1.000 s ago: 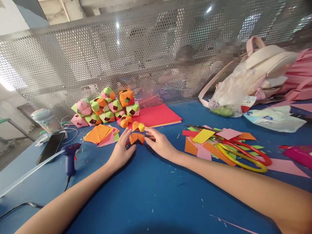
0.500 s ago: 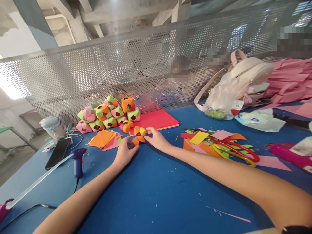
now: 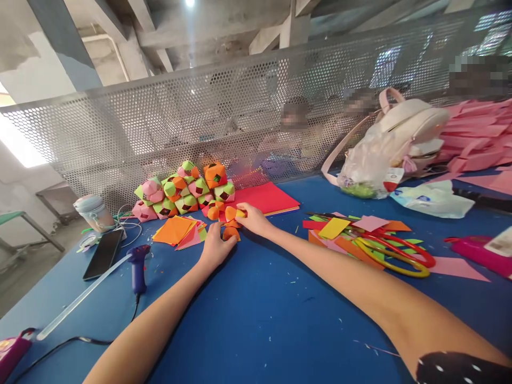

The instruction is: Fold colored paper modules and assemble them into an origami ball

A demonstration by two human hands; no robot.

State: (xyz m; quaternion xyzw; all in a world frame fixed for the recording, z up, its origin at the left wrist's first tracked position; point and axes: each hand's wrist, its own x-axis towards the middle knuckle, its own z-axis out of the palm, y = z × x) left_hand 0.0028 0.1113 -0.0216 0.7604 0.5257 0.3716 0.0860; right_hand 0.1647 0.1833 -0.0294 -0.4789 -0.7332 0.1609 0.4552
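Note:
My left hand [image 3: 217, 249] rests on the blue table with its fingers curled and thumb bent around the near side of an orange folded paper piece [image 3: 231, 233]. Behind that piece stands another orange paper piece [image 3: 231, 213]. The fingertips of my right hand [image 3: 255, 220] pinch a small yellow folded paper piece [image 3: 241, 213] at its right side. Just beyond my left fingers lies a rounded orange paper piece [image 3: 213, 211]. A stack of pink, green and orange paper balls [image 3: 186, 186] rises behind these pieces. My left fingertips are partly hidden.
Loose paper squares [image 3: 176, 230] and a blue glue gun [image 3: 138, 269] with a long glue stick lie left, near a phone [image 3: 103, 255] and cup [image 3: 94, 212]. Red sheets [image 3: 270, 197] lie behind. Scissors [image 3: 394, 256] rest on paper scraps at right. A perforated screen [image 3: 248, 128] backs the table.
My right fingers have closed on the small yellow paper piece, and it sits closer to the orange ones. My left hand has moved slightly inward. The whole view has shifted a little.

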